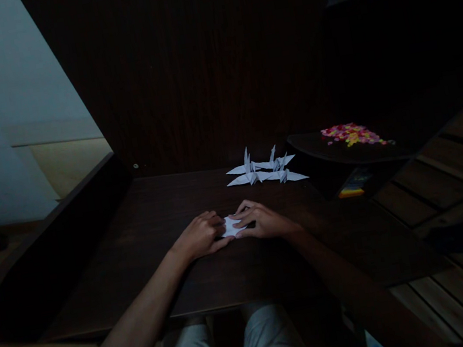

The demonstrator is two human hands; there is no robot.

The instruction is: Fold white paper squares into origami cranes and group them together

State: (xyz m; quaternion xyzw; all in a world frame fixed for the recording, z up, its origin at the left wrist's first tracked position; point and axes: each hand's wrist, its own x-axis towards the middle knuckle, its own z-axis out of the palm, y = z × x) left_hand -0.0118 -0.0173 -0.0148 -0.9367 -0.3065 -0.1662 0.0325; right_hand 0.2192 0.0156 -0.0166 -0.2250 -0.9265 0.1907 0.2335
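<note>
A small piece of white folded paper [232,226] lies on the dark wooden desk [136,242] in front of me. My left hand [205,234] rests on its left side, with fingers bent over the edge and the thumb along the near side. From the right, my right hand [261,220] grips the other side, fingers on top and thumb close to the near edge. The fingers cover much of the paper, so its exact shape is hard to tell. Just beyond my hands stand several white origami cranes [254,177], grouped close together.
On a raised dark shelf [311,145] at the right lies a heap of small pink, red and yellow pieces [353,134]. Something with a yellow and orange edge [351,192] sits under that shelf. A low side panel [48,245] borders the desk at left.
</note>
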